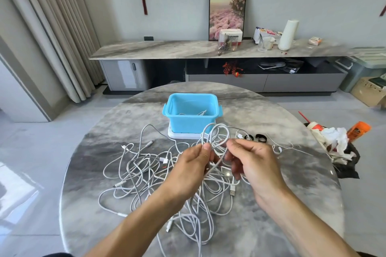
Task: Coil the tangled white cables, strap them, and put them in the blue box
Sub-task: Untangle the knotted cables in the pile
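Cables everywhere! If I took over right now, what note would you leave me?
Left hand: pinches the half-made coil above the table.
Right hand: fingers curled round the same cable, feeding it into the coil.
Blue box: behind the hands, open, with some white cable already inside.
Black straps: on the table right of the box.
Tangled cables: still a big pile under the hands.
Left: finish this coil, strap it, box it, then do the rest.
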Demonstrator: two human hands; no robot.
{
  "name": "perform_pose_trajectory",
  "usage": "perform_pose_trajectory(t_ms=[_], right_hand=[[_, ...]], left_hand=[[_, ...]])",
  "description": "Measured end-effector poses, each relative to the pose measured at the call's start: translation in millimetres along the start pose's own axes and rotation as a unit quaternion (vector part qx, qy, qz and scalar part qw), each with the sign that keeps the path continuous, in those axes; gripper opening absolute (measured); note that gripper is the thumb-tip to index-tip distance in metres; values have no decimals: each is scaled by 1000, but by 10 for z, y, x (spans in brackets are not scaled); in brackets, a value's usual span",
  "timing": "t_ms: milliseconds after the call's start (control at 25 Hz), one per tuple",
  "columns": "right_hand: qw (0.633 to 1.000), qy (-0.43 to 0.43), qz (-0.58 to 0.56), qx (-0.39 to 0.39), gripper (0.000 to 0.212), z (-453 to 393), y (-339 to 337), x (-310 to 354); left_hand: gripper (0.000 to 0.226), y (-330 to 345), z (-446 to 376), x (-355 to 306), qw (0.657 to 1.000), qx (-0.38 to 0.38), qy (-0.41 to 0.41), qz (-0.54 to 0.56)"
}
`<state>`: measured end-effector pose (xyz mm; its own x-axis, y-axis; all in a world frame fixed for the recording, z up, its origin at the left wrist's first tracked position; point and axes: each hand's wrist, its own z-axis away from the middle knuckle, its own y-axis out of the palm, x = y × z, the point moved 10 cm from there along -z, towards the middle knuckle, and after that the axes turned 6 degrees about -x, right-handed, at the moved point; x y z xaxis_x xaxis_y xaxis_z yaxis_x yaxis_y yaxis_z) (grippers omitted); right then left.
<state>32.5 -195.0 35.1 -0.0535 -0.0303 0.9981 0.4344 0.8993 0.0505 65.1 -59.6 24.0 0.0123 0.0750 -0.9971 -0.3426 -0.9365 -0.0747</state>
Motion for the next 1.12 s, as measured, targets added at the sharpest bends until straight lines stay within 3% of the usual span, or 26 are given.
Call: perform_pose_trajectory(t_ms=[200,400,640,760,840,920,1000,1120], right_hand=[[995,-70,51,40,25,16,62,113],[988,-120,84,49,22,50,105,162],[967,-208,132,55,40,85,112,326],[978,-166,112,54,22,67,93,250],[997,-58,15,43,5,20,68,115],[997,6,-29,69,8,6,119,52],[996,-7,-31,89,22,30,154,114],[998,-43,-2,49,35,44,109,163]], left_hand=[[34,54,62,92,996,-13,-64,66],[30,18,88,39,995,-58,-49,67],[40,137,109,35,995,42,-59,69],[40,195,132,7,993,87,-47,63],[35,214,122,-20,993,90,-30,69],[37,237,101,-22,994,92,-9,66],[37,279,92,-11,993,108,18,47],[31,370,154,0,988,152,29,13]])
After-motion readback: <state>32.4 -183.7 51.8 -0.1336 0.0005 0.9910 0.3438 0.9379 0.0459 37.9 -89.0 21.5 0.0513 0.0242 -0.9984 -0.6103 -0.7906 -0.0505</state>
